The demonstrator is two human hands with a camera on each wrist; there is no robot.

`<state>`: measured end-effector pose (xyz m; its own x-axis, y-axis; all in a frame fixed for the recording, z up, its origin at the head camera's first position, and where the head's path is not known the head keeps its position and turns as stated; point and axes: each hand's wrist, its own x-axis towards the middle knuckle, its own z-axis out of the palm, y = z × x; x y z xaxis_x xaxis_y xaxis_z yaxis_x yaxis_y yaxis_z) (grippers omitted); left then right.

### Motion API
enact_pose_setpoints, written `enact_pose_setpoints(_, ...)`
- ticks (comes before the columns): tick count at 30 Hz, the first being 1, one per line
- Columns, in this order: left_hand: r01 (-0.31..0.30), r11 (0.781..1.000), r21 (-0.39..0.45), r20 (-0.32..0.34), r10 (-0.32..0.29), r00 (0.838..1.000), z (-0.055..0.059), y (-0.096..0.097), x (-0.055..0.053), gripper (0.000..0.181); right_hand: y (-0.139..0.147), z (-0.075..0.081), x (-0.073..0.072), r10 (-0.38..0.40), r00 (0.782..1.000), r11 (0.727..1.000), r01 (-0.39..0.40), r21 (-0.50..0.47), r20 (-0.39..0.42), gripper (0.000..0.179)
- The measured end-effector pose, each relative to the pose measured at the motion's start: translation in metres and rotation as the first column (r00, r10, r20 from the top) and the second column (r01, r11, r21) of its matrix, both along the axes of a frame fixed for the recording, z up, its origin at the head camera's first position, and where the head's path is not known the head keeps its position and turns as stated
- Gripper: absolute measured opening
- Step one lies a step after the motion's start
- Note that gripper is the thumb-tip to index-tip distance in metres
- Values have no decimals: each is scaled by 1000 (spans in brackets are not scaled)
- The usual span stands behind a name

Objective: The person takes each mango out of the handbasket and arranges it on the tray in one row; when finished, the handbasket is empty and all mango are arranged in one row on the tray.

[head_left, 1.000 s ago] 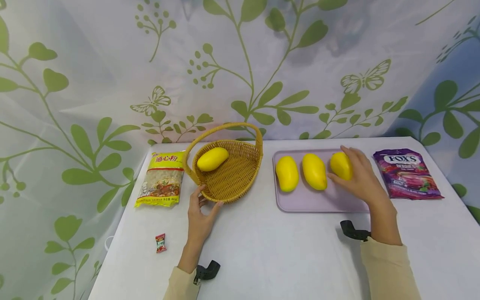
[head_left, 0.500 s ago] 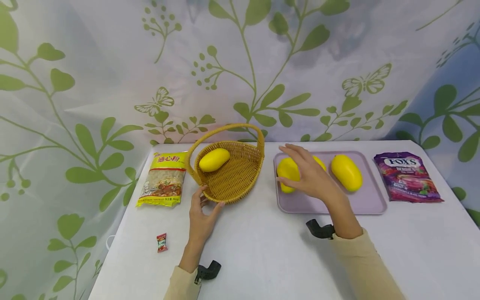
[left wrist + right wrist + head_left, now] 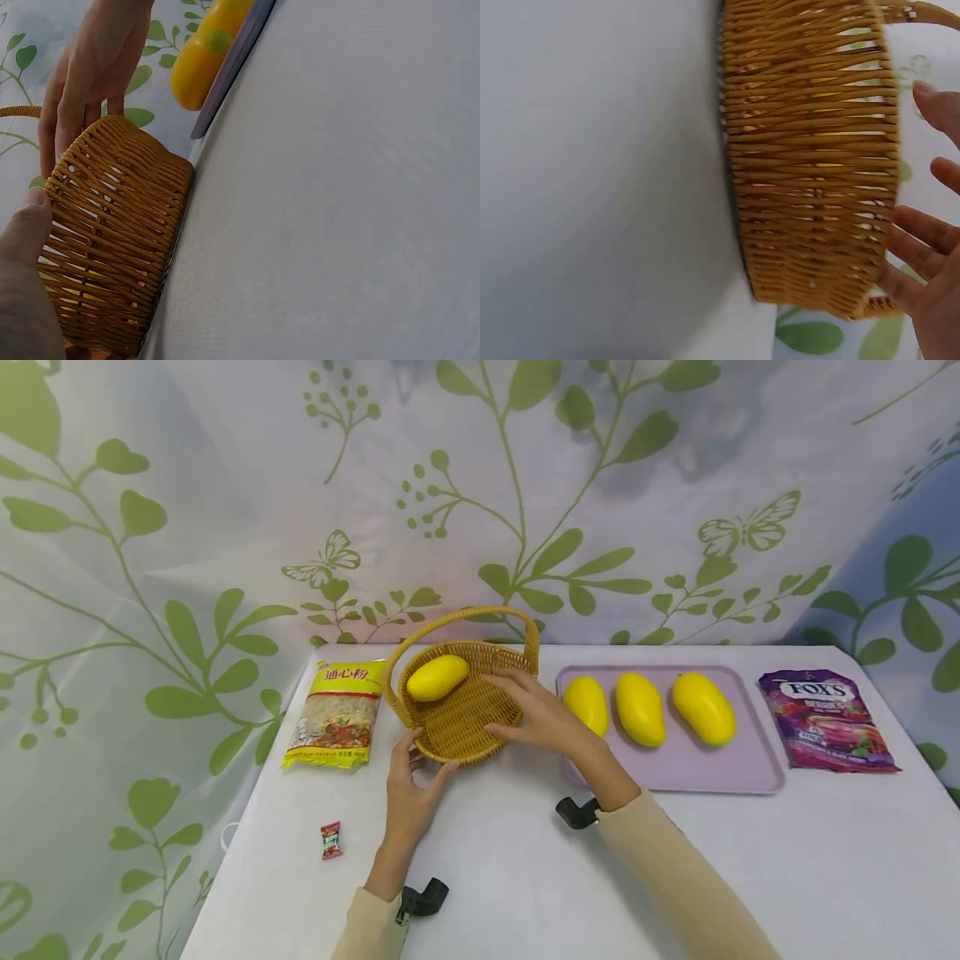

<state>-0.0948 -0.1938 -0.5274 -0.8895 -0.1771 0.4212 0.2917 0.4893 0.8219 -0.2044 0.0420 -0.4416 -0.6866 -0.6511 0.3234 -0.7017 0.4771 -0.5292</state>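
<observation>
My left hand (image 3: 411, 793) holds the near left side of a wicker basket (image 3: 457, 747), its thumb (image 3: 30, 221) on the rim in the left wrist view. One yellow mango (image 3: 437, 678) lies inside, at the basket's left. Over the basket's right side hovers my right hand (image 3: 551, 720), fingers spread and nothing in them. On a pale purple tray (image 3: 697, 777) lie three more mangoes: a left one (image 3: 587, 703), partly behind my right forearm, a middle one (image 3: 640, 710) and a right one (image 3: 703, 708). In the right wrist view, fingers (image 3: 922, 240) show beside the basket's rim.
Left of the basket lies a yellow-topped bag of pasta (image 3: 336, 714). A small red wrapped candy (image 3: 331, 841) is on the white table (image 3: 495, 877) nearer me. A purple Fox's candy bag (image 3: 827, 720) lies right of the tray. A patterned cloth (image 3: 600, 527) hangs behind.
My right hand has let go of the right mango on the tray and moved left, past the other mangoes, to above the basket. My left hand has stayed at the basket.
</observation>
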Motion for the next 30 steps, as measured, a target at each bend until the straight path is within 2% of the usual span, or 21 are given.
enact_pose_setpoints(6,3,1000,-30,10,-3,1000,0,-2,-1,74,-23,-4,-19,15,999,997,-18,78,33,68)
enact_pose_setpoints(11,4,999,-42,20,-3,1000,-1,-2,-1,75,-38,-7,-32,41,999,982,-41,182,5,66)
enact_pose_setpoints(20,-1,999,-33,32,2,999,2,0,0,74,-60,-8,-51,133,991,954,-133,269,18,66)
enact_pose_setpoints(30,-2,1000,-25,43,3,999,1,-2,-1,75,-76,-4,-63,160,986,937,-169,307,57,66)
